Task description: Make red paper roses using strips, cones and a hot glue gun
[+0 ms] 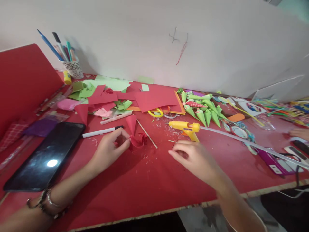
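Observation:
My left hand (111, 146) is closed in a pinch on a curled red paper piece (138, 141) that rests on the red table (145, 180). My right hand (193, 159) hovers over the table just below a yellow glue gun (185, 128); its fingers are curled and whether they hold anything is hidden. A thin wooden stick (147, 134) lies beside the red paper piece. A white marker with a black cap (102, 131) lies just above my left hand.
A black phone (45, 156) lies at the left. Red and green paper scraps (113, 93), yellow scissors (155, 112) and green paper cones (205, 111) fill the back. A pen cup (71, 66) stands by the wall. Another person's hand (299, 132) is at the right edge.

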Available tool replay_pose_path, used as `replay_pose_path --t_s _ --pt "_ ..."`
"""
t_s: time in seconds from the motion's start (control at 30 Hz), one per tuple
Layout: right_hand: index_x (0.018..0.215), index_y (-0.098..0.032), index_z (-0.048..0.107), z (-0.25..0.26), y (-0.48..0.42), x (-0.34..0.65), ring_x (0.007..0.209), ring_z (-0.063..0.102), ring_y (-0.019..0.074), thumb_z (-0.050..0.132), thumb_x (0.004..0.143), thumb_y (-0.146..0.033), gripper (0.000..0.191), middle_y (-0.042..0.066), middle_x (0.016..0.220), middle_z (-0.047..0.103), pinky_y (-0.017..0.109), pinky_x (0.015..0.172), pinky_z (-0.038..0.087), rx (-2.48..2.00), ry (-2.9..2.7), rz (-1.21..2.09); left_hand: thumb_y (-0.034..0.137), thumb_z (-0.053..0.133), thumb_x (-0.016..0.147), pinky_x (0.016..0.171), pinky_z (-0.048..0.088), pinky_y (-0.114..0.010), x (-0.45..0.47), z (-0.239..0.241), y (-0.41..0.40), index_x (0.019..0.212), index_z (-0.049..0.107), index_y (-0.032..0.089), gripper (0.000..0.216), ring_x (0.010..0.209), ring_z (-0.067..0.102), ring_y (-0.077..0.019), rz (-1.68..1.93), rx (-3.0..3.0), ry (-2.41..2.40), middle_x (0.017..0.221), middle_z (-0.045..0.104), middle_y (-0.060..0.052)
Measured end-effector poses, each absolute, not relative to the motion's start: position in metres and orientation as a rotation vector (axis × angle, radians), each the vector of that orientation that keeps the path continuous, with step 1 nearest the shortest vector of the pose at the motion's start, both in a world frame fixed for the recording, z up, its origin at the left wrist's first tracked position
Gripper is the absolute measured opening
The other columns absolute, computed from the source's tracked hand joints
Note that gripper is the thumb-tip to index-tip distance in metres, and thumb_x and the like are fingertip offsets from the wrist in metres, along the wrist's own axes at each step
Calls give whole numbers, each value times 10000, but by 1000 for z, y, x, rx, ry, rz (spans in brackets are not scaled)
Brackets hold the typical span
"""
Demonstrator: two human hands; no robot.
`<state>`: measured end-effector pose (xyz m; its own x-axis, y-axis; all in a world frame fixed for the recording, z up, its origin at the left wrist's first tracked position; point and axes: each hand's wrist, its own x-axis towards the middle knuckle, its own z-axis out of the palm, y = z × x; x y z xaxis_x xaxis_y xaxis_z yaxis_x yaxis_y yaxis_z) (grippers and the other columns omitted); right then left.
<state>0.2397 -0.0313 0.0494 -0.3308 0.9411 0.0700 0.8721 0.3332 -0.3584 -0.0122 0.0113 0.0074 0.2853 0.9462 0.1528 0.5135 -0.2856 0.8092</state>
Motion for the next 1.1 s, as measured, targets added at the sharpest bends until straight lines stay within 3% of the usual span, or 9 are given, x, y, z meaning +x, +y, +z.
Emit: replay_pose_path --t_s 0.13,0.23,0.3,0.4,0.53,0.7,0.87,1.0,1.1 --pt "522 -202 510 52 -51 284 439 485 113 462 804 -450 379 -28 477 516 233 441 310 -2040 -2323 302 246 446 788 510 390 -185 -9 8 11 698 464 170 119 551 492 -90 883 1795 1229 616 521 36" --pt "617 -207 518 40 -51 310 425 490 138 482 746 -547 365 -22 474 516 241 421 319 -2258 -2028 83 260 450 795 503 386 -177 -7 8 10 705 458 170 128 549 479 -84 900 1735 1192 623 509 38" --pt "802 -194 529 27 -44 318 595 577 180 531 708 -541 360 34 686 611 261 496 396 -2180 -1883 35 269 449 802 507 390 -175 -7 7 9 716 464 169 133 556 483 -82 897 1726 1165 638 514 36" --pt "1004 -178 486 9 -26 317 791 593 216 521 734 -473 402 91 908 614 298 617 440 -2023 -1892 165 270 449 807 521 404 -175 -6 7 7 728 475 167 132 575 500 -82 883 1735 1143 656 525 32" --pt "863 -165 511 -2 -8 308 684 580 211 415 811 -375 236 78 766 606 299 565 425 -2060 -1892 222 270 445 803 483 409 -171 -5 6 7 740 475 168 124 538 491 -77 877 1715 1131 639 513 34" --pt "1003 -165 483 13 -18 288 620 584 181 402 833 -355 268 65 744 607 274 533 451 -1898 -1716 215 256 439 796 391 367 -145 -2 4 5 727 454 173 109 413 427 -48 850 1609 1157 561 452 65" --pt "744 -176 594 23 -40 256 568 614 186 556 743 -389 216 49 625 648 273 503 477 -1758 -1703 179 256 442 797 404 362 -150 -1 5 2 688 468 162 146 422 452 -57 818 1668 1210 536 483 56" --pt "737 -178 626 16 -47 237 618 649 209 651 647 -415 255 50 659 682 307 551 519 -1725 -1661 194 260 453 794 445 376 -162 0 6 0 677 495 157 161 497 504 -80 804 1759 1218 569 555 31" --pt "638 -174 630 15 -46 229 543 645 211 645 650 -408 235 50 565 666 306 514 518 -1719 -1718 128 244 457 787 464 381 -170 1 6 -1 675 503 156 150 525 520 -89 818 1791 1222 580 570 26"
